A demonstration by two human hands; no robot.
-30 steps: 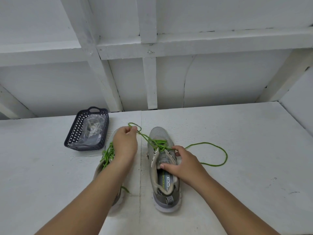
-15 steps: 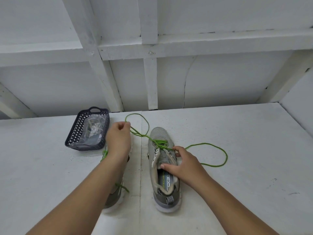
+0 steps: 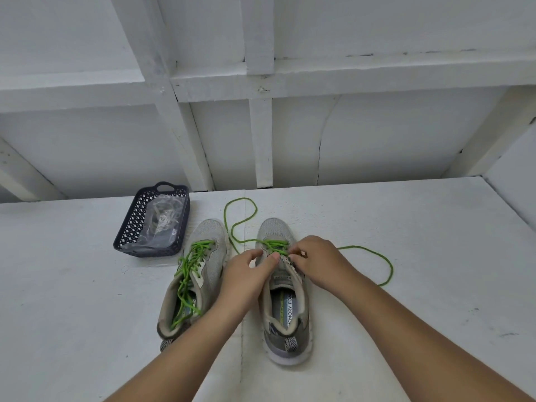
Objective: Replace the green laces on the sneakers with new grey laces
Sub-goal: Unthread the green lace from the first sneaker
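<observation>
Two grey sneakers stand side by side on the white table. The left sneaker [image 3: 200,274] is still fully threaded with its green lace [image 3: 190,274]. On the right sneaker [image 3: 285,297] the green lace [image 3: 240,224] is threaded only near the toe; its loose ends trail in loops on the table ahead and to the right. My left hand [image 3: 246,271] and my right hand [image 3: 316,262] meet over the right sneaker's lower eyelets, fingertips pinching at the green lace there. The new grey laces [image 3: 162,219] lie bagged in a dark basket.
The dark blue plastic basket [image 3: 127,230] sits at the back left of the table, just beyond the left sneaker. A white framed wall rises behind the table. The table's right edge meets a white side wall.
My left hand let go of the pulled-out lace end and came down to the right sneaker's eyelets. The freed lace now lies in a loop ahead of the shoes. My right hand shifted forward.
</observation>
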